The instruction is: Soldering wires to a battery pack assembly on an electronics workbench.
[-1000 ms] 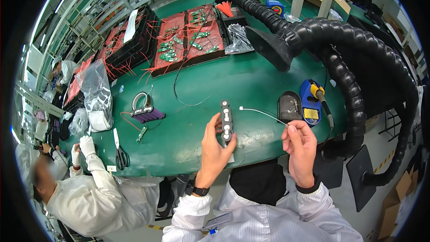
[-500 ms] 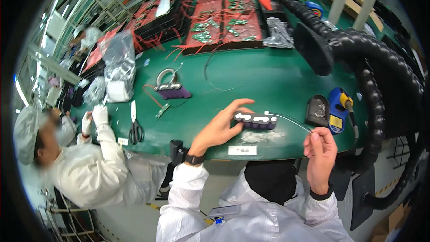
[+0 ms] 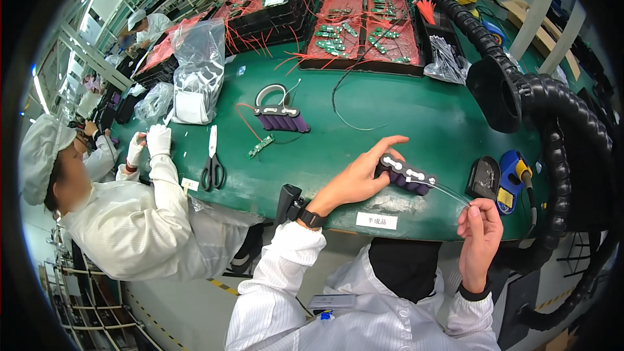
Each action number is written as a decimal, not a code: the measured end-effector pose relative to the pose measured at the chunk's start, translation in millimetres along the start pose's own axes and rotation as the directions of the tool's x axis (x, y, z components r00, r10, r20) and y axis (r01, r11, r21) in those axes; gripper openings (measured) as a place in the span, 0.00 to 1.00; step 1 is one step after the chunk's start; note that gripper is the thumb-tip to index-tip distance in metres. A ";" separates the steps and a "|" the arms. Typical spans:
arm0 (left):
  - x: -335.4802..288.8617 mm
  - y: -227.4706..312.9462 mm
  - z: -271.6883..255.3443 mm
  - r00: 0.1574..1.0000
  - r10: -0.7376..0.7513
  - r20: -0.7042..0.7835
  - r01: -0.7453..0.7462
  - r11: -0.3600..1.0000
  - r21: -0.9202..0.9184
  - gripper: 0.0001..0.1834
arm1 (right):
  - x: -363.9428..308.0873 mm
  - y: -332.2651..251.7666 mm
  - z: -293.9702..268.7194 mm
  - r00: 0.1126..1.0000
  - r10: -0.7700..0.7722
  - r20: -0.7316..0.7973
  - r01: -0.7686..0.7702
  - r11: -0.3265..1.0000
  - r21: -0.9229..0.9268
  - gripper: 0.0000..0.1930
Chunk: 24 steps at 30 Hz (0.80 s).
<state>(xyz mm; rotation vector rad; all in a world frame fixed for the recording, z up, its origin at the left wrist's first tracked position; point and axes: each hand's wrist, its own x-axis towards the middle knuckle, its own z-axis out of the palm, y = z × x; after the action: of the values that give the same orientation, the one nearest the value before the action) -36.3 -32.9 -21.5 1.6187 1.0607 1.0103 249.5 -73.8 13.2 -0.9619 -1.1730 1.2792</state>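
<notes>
A small purple battery pack (image 3: 416, 187) with metal strips along its black top lies on the green table in front of me. My left hand (image 3: 357, 181) grips its left end between thumb and fingers. Thin pale wires (image 3: 450, 193) run from a small white connector near the pack's top toward the right. Their far ends are pinched between thumb and fingertips of my right hand (image 3: 480, 231), just off the table's front edge. Further left a second purple battery pack (image 3: 283, 119) rests beside a tape roll (image 3: 272, 95), with a green circuit board (image 3: 262, 146) wired to it.
Black trays (image 3: 364, 68) with red-wired circuit boards stand at the back. Black scissors (image 3: 212, 166) lie at left, near a co-worker's gloved hands (image 3: 158, 141). On the right are a blue soldering iron stand (image 3: 511, 179) and a black fume hose (image 3: 552, 162). A white label (image 3: 377, 221) lies in front.
The battery pack under my left hand has turned so its right end slants nearer to me. My right hand still pinches the wires. The whole view has shifted.
</notes>
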 end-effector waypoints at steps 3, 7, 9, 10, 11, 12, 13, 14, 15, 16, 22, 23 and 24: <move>-0.3 3.2 1.2 1.000 -0.006 -0.009 0.007 0.999 0.040 0.44 | 1.0 2.1 0.6 1.000 0.013 0.004 -0.013 1.000 -0.020 0.05; -3.7 3.7 1.2 0.998 0.028 -0.052 -0.030 0.999 -0.042 0.43 | 0.7 -0.6 3.5 1.000 0.018 0.001 -0.018 0.999 -0.037 0.06; -4.9 1.6 2.2 0.990 0.080 -0.119 -0.092 0.991 -0.095 0.42 | 1.6 -2.9 3.2 1.000 -0.011 0.003 0.011 0.999 -0.053 0.05; -5.6 2.0 1.6 0.975 0.115 -0.189 -0.131 0.989 -0.072 0.42 | 2.2 -3.9 2.8 1.000 -0.025 0.003 0.025 0.998 -0.060 0.05; -7.6 3.3 -0.4 0.955 0.151 -0.257 -0.168 0.985 -0.047 0.42 | 1.9 -4.9 3.3 0.999 -0.046 -0.002 0.045 0.995 -0.085 0.05; -10.3 6.4 -2.6 0.929 0.184 -0.320 -0.200 0.980 -0.017 0.42 | 1.0 -6.3 4.0 0.998 -0.064 -0.010 0.063 0.992 -0.109 0.05; -10.6 16.3 -0.1 0.897 0.227 -0.380 -0.241 0.970 0.011 0.42 | -0.5 -8.6 -0.1 0.995 -0.090 -0.037 0.084 0.985 -0.151 0.05; -14.6 23.8 -5.2 0.875 0.306 -0.376 -0.285 0.952 0.112 0.40 | 0.4 -9.2 0.6 0.994 -0.107 -0.023 0.102 0.981 -0.163 0.05; -20.9 30.9 -6.4 0.853 0.362 -0.376 -0.305 0.930 0.204 0.39 | 0.0 -11.6 3.3 0.992 -0.122 -0.011 0.118 0.976 -0.185 0.04; -26.7 38.2 -4.6 0.844 0.376 -0.382 -0.309 0.924 0.226 0.39 | -0.4 -15.2 6.4 0.994 -0.111 0.009 0.110 0.967 -0.228 0.04; -8.5 27.9 14.7 0.949 0.146 -0.281 -0.143 0.989 0.033 0.44 | 11.0 -7.9 11.9 0.982 -0.185 0.027 0.187 0.962 -0.200 0.04; -2.4 26.4 13.1 0.984 0.040 -0.176 -0.045 0.999 -0.025 0.48 | 10.6 -8.5 12.2 0.981 -0.192 0.003 0.189 0.965 -0.184 0.04; 3.0 32.9 15.2 0.990 0.054 -0.127 -0.052 0.998 0.021 0.48 | 11.6 -9.4 9.3 0.979 -0.201 -0.026 0.193 0.965 -0.176 0.04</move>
<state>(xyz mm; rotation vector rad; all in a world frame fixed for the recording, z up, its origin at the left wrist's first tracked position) -14.9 -40.6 7.0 1.6215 1.1192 1.1556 241.3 -63.9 25.3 -0.9668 -1.3265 1.0061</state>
